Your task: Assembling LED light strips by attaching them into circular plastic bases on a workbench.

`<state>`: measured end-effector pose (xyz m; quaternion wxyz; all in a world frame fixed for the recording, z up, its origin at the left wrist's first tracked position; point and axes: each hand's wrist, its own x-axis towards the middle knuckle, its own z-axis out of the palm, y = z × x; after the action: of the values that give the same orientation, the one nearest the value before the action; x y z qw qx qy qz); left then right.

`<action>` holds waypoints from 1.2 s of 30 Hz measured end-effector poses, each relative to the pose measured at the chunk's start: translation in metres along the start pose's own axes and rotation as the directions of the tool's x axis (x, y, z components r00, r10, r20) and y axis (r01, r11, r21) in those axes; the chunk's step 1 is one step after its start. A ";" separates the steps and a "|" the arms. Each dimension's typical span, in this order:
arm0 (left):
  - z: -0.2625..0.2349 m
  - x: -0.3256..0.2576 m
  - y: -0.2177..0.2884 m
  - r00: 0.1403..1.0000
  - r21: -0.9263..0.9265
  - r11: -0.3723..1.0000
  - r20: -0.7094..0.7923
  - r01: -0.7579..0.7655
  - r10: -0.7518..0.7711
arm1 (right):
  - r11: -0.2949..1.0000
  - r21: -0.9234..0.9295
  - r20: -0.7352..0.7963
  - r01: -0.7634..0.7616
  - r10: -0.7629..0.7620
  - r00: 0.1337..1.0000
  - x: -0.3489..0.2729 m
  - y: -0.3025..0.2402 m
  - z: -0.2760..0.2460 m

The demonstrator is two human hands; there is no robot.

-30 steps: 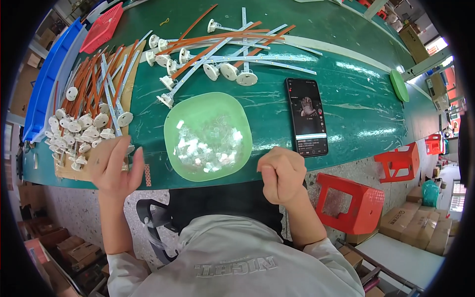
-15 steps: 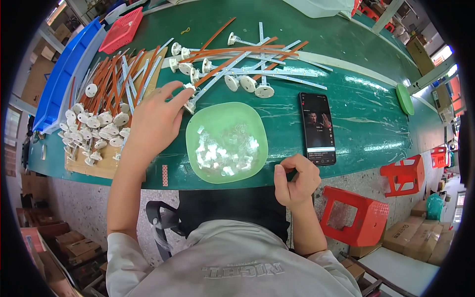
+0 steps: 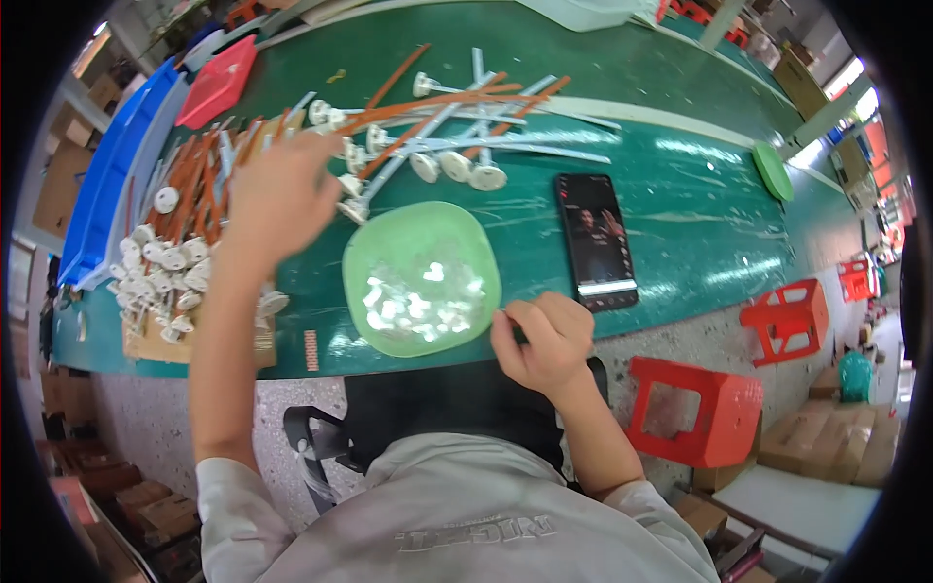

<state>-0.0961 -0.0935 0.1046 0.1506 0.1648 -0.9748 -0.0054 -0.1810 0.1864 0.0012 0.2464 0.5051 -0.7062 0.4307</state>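
Holds left hand by strips; cannot tell grip. Rests right hand, loosely clenched, beside bowl, likely centred for reach.

The left hand reaches out between two heaps of strips, blurred, its grip unclear. Left of it, one heap, with white discs, lies on cardboard; the other heap spreads to its right. Beyond it, to the left, sit a blue tray and a red basket. The right hand, loosely curled, is just beside a green bowl of shiny bits. A phone lies beyond that hand, a red stool to its right.
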 end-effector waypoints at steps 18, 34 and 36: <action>0.047 0.066 -0.079 0.977 -0.059 0.980 0.093 -0.189 0.194 | 0.994 -0.056 -0.037 0.094 -0.096 0.995 -0.004 0.000 0.000; -0.035 -0.023 -0.034 0.988 -0.491 0.870 -0.108 0.044 -0.111 | 0.994 -0.068 -0.011 0.089 -0.090 0.996 -0.004 0.000 -0.003; -0.035 -0.062 -0.023 0.981 -0.791 0.611 -0.093 0.030 -0.169 | 0.994 0.069 -0.150 0.089 -0.077 0.986 -0.003 0.002 -0.004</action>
<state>-0.0224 -0.0939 0.1188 0.2835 0.1359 -0.8479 -0.4269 -0.1818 0.1914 -0.0003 0.2965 0.5098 -0.6476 0.4825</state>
